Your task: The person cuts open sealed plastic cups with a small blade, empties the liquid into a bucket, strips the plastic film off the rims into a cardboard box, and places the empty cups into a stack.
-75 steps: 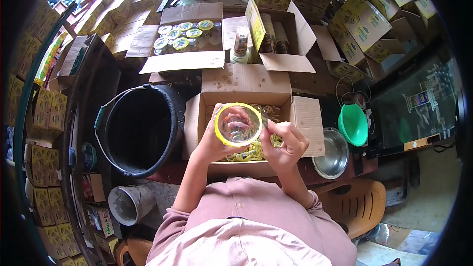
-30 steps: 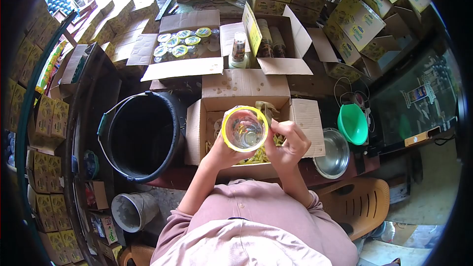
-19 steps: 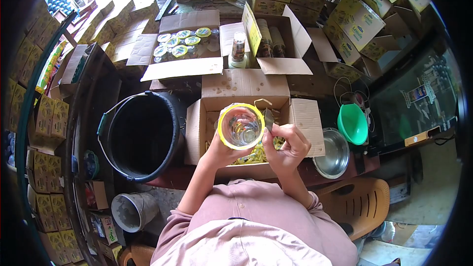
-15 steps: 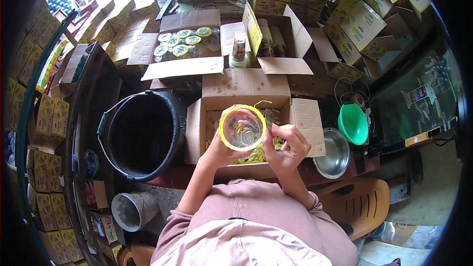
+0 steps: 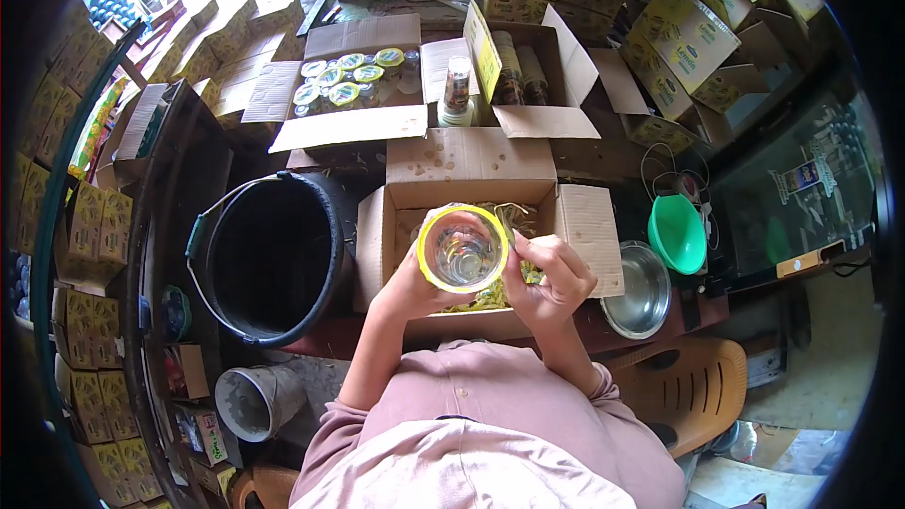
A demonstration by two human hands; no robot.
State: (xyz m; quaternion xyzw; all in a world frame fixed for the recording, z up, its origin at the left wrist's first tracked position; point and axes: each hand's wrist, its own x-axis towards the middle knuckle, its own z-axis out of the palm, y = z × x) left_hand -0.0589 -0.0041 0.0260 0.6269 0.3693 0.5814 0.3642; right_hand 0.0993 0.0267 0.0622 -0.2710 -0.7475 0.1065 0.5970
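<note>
My left hand (image 5: 407, 290) is wrapped round a clear plastic cup (image 5: 464, 259) with a bright yellow rim, its mouth tilted up toward me. Against the right side of that rim, my right hand (image 5: 553, 285) pinches a small thin grey blade (image 5: 510, 225), seen nearly edge-on. A thin pale strip curls above the blade. Both hands are over an open cardboard box (image 5: 471, 155) on the table. Yellow strips and scraps (image 5: 490, 300) lie inside the box, partly hidden by the hands and cup.
A large black bucket (image 5: 273, 259) stands left of the box. A metal bowl (image 5: 636, 297) and a green basin (image 5: 677, 234) are to the right. Behind are a carton of yellow-lidded cups (image 5: 344, 94) and a carton of stacked cups (image 5: 518, 71). An orange chair (image 5: 688, 391) is lower right.
The blade has turned from showing its flat side to nearly edge-on beside the rim. The thin strip now curls nearer the rim. Both hands keep their hold and barely shift.
</note>
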